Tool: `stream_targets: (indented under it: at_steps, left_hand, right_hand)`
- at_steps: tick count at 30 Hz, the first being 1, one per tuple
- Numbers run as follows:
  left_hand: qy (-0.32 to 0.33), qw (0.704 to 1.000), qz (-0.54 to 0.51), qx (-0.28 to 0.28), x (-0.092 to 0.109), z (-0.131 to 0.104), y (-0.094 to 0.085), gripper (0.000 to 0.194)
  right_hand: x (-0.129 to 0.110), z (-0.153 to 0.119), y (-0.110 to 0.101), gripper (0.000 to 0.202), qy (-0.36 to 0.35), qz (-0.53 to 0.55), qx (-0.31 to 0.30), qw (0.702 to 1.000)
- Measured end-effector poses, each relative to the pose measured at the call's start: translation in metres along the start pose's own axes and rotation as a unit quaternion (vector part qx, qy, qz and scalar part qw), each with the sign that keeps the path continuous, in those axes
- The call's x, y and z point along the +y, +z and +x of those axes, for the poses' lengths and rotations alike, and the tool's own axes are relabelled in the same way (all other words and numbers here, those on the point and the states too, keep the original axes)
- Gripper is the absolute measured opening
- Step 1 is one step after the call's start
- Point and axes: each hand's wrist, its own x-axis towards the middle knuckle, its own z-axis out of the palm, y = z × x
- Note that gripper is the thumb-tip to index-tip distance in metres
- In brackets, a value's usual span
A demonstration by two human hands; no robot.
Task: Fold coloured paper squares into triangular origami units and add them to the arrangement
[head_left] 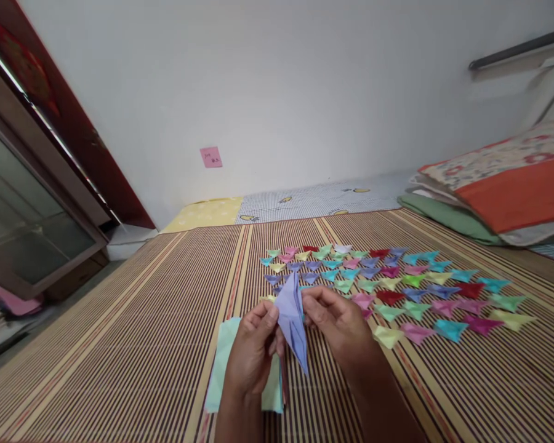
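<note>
A folded lavender paper piece (292,314), long and pointed at top and bottom, is held upright between both hands above the striped mat. My left hand (257,338) pinches its left edge between thumb and fingers. On the other side, my right hand (335,317) grips the right edge with thumb and fingertips. Under my left hand and wrist lies a stack of pale green paper (222,357), partly covered. Beyond and to the right, several small folded paper pieces in many colours (414,281) stand in rows.
The striped bamboo mat (133,332) spans the surface. Folded bedding (512,191) is piled at the right back. A pink note (211,157) is on the white wall. A glass-paned cabinet (28,197) stands at the left.
</note>
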Motion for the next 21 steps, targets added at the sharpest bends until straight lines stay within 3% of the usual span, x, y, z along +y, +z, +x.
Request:
stream_targets:
  at_steps: [5,12,16,18,21]
  left_hand:
    - [-0.009,1.0,-0.004,-0.014,-0.002,0.0,0.0,0.038]
    - [0.01,1.0,0.001,0.009,-0.001,0.0,0.004,0.039]
    - [0.066,0.989,0.076,0.106,0.001,-0.004,0.016,0.034]
    - [0.098,0.974,0.132,0.153,0.003,-0.008,0.023,0.044]
    - [0.099,0.966,0.192,0.14,0.006,-0.014,0.031,0.05]
  right_hand:
    - [0.002,0.0,0.004,0.018,0.008,0.011,-0.017,1.0]
    - [-0.004,-0.004,0.008,0.015,0.008,-0.038,-0.053,0.998]
    - [-0.001,-0.005,0.013,0.02,-0.073,-0.204,-0.017,0.976]
    - [0.002,-0.004,0.014,0.019,-0.131,-0.277,0.015,0.952]
    - [0.008,-0.002,0.013,0.018,-0.194,-0.335,0.039,0.921]
